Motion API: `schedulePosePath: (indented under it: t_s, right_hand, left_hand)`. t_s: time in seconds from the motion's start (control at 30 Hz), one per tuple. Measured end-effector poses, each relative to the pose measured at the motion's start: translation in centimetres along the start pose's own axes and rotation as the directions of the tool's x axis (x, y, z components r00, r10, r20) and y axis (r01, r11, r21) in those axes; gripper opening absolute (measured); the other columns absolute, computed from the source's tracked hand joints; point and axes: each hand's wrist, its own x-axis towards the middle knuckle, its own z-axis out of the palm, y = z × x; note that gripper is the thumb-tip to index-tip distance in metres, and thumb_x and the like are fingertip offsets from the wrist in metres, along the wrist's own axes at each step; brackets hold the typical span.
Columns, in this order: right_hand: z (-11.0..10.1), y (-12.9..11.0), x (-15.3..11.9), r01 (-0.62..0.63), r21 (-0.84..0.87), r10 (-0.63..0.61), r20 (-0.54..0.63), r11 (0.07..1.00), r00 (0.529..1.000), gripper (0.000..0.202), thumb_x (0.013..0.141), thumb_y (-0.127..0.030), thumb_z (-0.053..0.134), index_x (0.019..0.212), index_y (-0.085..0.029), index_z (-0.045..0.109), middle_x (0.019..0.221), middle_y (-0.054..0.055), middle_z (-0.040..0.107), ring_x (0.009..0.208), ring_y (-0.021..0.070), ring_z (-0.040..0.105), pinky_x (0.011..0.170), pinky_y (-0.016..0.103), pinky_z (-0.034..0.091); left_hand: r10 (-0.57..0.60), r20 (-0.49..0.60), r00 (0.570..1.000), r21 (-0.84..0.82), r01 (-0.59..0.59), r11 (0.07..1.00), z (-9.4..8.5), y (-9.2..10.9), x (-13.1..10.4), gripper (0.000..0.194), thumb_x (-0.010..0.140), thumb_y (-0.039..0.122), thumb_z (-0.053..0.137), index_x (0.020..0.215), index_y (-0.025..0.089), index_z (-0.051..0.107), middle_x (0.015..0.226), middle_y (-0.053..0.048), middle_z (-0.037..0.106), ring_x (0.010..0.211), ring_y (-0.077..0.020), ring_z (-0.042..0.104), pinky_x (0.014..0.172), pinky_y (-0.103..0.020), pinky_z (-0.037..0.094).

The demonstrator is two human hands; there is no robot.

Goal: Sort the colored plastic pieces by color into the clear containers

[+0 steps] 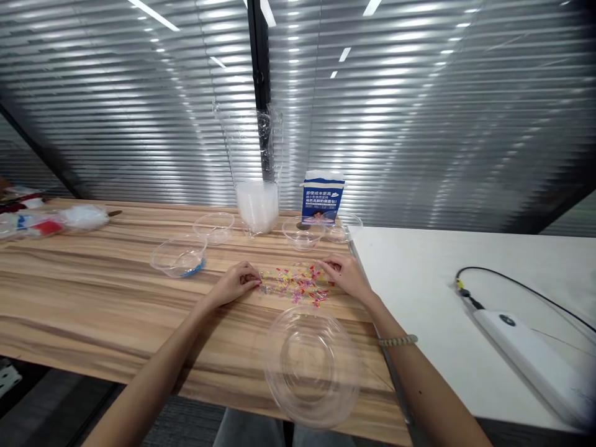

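Note:
Many tiny coloured pieces, like beads (298,282), lie spread on the wood table in red, yellow, pink and clear. At their left edge is my left hand (238,282), its fingertips pinched together near the tabletop. My right hand (344,274) reaches over their right edge with thumb and forefinger brought together. Whatever is in either pinch is too small to make out. Close to me stands a large clear plastic bowl (274,372). Behind my left hand, another clear bowl (161,261) holds some blue pieces (193,268).
Three more clear bowls stand farther back, one of them (214,233) at left. A bagged stack of plastic bowls (257,208) and a blue carton (321,202) are by the blinds. Plastic bags (84,217) lie far left. A cabled white device (526,366) sits on the white table.

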Motion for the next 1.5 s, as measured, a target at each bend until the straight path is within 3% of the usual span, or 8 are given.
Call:
schedulePosePath:
  t_s: [0.53, 0.8, 0.97, 1.07, 1.17, 1.27, 1.37, 1.5]
  right_hand:
    - [0.4, 0.2, -0.2, 0.03, -0.092, -0.027, 0.037, 0.995, 0.999, 0.03, 0.091, -0.033, 0.049, 0.073, -0.018, 0.068, 0.072, 0.005, 0.066, 0.066, 0.0171, 0.058, 0.061, 0.027, 0.042]
    - [0.6, 0.3, -0.2, 0.065, -0.135, -0.059, 0.042, 0.989, 0.997, 0.028, 0.092, -0.029, 0.048, 0.073, -0.019, 0.067, 0.076, 0.005, 0.067, 0.07, 0.017, 0.059, 0.065, 0.027, 0.042]
    - [0.7, 0.5, -0.1, 0.099, -0.192, -0.091, 0.051, 0.976, 0.995, 0.027, 0.092, -0.028, 0.048, 0.075, -0.019, 0.067, 0.079, 0.005, 0.067, 0.073, 0.0177, 0.06, 0.068, 0.028, 0.043]
    - [0.8, 0.7, -0.1, 0.114, -0.197, -0.107, 0.049, 0.974, 0.993, 0.025, 0.092, -0.026, 0.048, 0.08, -0.019, 0.068, 0.081, 0.006, 0.068, 0.074, 0.0179, 0.061, 0.07, 0.029, 0.044]
    - [0.9, 0.8, -0.1, 0.1, -0.214, -0.093, 0.042, 0.972, 0.995, 0.025, 0.092, -0.026, 0.048, 0.082, -0.019, 0.069, 0.082, 0.006, 0.069, 0.075, 0.018, 0.061, 0.071, 0.029, 0.045]
    - [0.8, 0.8, -0.1, 0.094, -0.232, -0.087, 0.042, 0.968, 0.995, 0.025, 0.092, -0.027, 0.048, 0.082, -0.019, 0.07, 0.083, 0.006, 0.069, 0.077, 0.0184, 0.062, 0.071, 0.029, 0.045]
    - [0.7, 0.7, -0.1, 0.107, -0.238, -0.1, 0.044, 0.965, 0.994, 0.025, 0.092, -0.026, 0.048, 0.084, -0.018, 0.07, 0.085, 0.007, 0.07, 0.078, 0.0193, 0.062, 0.071, 0.029, 0.045]
    - [0.6, 0.5, -0.2, 0.106, -0.244, -0.098, 0.045, 0.964, 0.994, 0.026, 0.093, -0.026, 0.046, 0.084, -0.018, 0.07, 0.083, 0.007, 0.07, 0.077, 0.0195, 0.062, 0.072, 0.031, 0.045]
  left_hand:
    - [0.009, 0.049, 0.999, 0.043, -0.011, 0.999, 0.2, 0.6, 0.1, 0.014, 0.083, 0.026, 0.056, 0.08, 0.016, 0.066, 0.084, -0.006, 0.061, 0.079, -0.0168, 0.057, 0.073, -0.027, 0.044]
    - [0.01, -0.066, 0.998, 0.028, -0.008, 1.0, 1.1, 0.4, 0.3, 0.012, 0.085, 0.022, 0.05, 0.078, 0.015, 0.057, 0.082, -0.006, 0.057, 0.079, -0.0171, 0.054, 0.075, -0.03, 0.044]
    - [0.073, -0.109, 0.991, -0.167, -0.091, 0.982, 1.4, 3.9, 0.3, 0.016, 0.088, 0.029, 0.048, 0.085, 0.016, 0.057, 0.086, -0.006, 0.059, 0.081, -0.016, 0.054, 0.074, -0.028, 0.044]
    - [0.195, 0.019, 0.981, -0.313, -0.179, 0.933, 1.5, 6.8, -0.2, 0.026, 0.089, 0.039, 0.051, 0.084, 0.016, 0.061, 0.088, -0.007, 0.062, 0.084, -0.0169, 0.056, 0.077, -0.029, 0.045]
    - [0.268, 0.175, 0.947, -0.424, -0.173, 0.889, 1.1, 7.8, -0.6, 0.035, 0.084, 0.049, 0.058, 0.077, 0.016, 0.068, 0.085, -0.009, 0.065, 0.083, -0.0187, 0.059, 0.077, -0.031, 0.046]
    - [0.211, 0.118, 0.97, -0.397, -0.149, 0.906, 0.2, 6.1, -0.5, 0.037, 0.082, 0.051, 0.06, 0.083, 0.017, 0.073, 0.082, -0.009, 0.067, 0.08, -0.0196, 0.061, 0.074, -0.031, 0.046]
    - [0.1, -0.002, 0.995, -0.193, -0.098, 0.976, -0.8, 3.1, -0.1, 0.031, 0.084, 0.044, 0.059, 0.085, 0.017, 0.074, 0.083, -0.009, 0.068, 0.079, -0.0193, 0.061, 0.073, -0.031, 0.045]
    - [0.001, 0.037, 0.999, 0.001, -0.001, 1.0, -1.3, 0.7, 0.0, 0.022, 0.082, 0.036, 0.061, 0.083, 0.019, 0.075, 0.085, -0.008, 0.069, 0.08, -0.0186, 0.062, 0.075, -0.029, 0.046]
